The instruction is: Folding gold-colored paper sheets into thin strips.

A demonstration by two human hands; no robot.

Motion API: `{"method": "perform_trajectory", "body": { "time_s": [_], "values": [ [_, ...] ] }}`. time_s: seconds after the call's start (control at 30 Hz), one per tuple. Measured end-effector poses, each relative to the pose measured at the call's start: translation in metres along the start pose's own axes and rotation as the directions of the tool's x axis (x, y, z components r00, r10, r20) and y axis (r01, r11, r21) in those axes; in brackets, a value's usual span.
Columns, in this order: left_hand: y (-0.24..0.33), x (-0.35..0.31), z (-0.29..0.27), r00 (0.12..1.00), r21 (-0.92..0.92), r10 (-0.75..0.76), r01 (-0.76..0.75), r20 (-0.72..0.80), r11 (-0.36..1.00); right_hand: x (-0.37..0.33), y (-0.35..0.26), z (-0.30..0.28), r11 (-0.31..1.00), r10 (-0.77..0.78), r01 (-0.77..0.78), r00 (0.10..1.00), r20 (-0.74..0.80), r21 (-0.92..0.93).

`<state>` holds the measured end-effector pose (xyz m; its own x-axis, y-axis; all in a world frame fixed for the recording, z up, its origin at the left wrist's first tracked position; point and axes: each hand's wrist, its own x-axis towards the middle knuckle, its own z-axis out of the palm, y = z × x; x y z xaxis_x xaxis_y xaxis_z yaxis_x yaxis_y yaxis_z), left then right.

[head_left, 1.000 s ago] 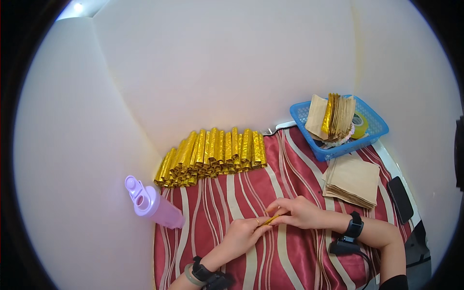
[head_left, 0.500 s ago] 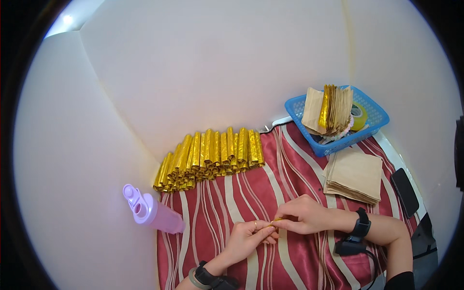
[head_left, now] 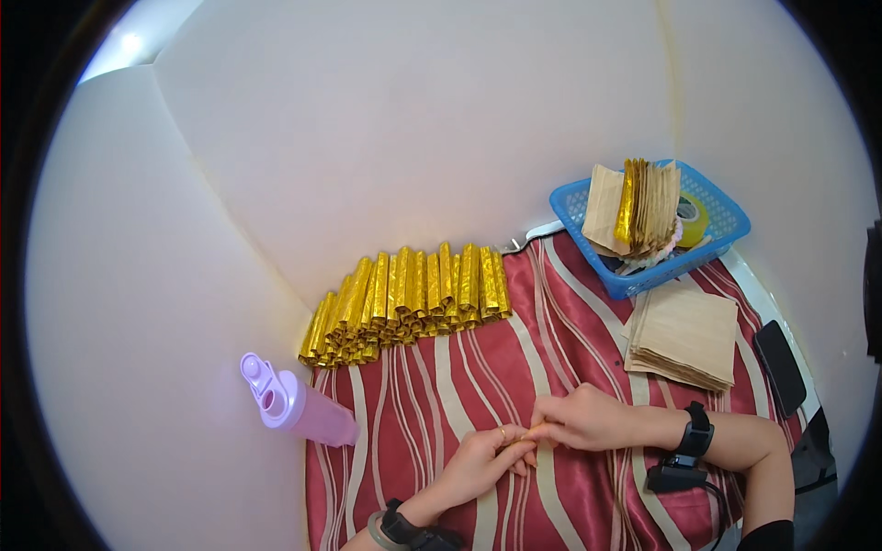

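Note:
Above the striped red cloth (head_left: 390, 459), my two hands meet fingertip to fingertip. My left hand (head_left: 482, 461) is closed in a pinch, a ring on one finger. My right hand (head_left: 581, 419) pinches from the other side, its fingers pressed together. Between them shows a sliver of a small gold paper piece (head_left: 526, 437); the fingers hide most of it, so its full shape cannot be made out. Beyond the hands, many shiny gold paper rolls (head_left: 404, 298) lie piled against the white wall. To the right of the hands rests a stack of brown paper sheets (head_left: 687, 332).
A blue plastic basket (head_left: 675, 273) at the back right holds upright folded brown and gold papers (head_left: 648, 207) and a roll of yellow tape (head_left: 693, 220). A lilac bottle (head_left: 317, 415) leans at the left. A black phone (head_left: 779, 367) lies near the right edge. White walls (head_left: 413, 119) enclose the surface.
The whole view has shifted slightly, so everything appears a little farther right. My right hand's fingers have curled closer together against my left fingertips. Both hands keep their pinch.

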<state>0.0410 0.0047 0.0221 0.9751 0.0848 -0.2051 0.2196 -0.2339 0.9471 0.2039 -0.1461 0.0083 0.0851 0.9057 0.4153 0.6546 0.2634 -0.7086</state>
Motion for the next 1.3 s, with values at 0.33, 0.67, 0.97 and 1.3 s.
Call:
{"method": "perform_trajectory", "body": {
  "time_s": [0.33, 0.67, 0.97, 1.3],
  "values": [
    [-0.021, 0.005, -0.016, 0.949, 0.488, 0.253, -0.134, -0.186, 0.862, 0.013, 0.019, -0.022, 0.61, 0.644, -0.499, 0.765, -0.019, 0.616],
    [-0.02, 0.003, -0.023, 0.982, 0.098, -0.086, 0.104, -0.167, 0.99, 0.01, 0.027, -0.022, 0.549, 0.615, -0.46, 0.788, 0.035, 0.697],
    [-0.026, 0.002, -0.025, 0.998, -0.403, -0.059, 0.052, -0.003, 0.914, 0.009, 0.029, -0.016, 0.556, 0.564, -0.398, 0.825, 0.02, 0.729],
    [-0.021, 0.005, -0.018, 0.996, -0.212, -0.086, 0.087, 0.014, 0.974, 0.005, 0.025, -0.007, 0.69, 0.438, -0.41, 0.893, 0.106, 0.597]
  ]
}}
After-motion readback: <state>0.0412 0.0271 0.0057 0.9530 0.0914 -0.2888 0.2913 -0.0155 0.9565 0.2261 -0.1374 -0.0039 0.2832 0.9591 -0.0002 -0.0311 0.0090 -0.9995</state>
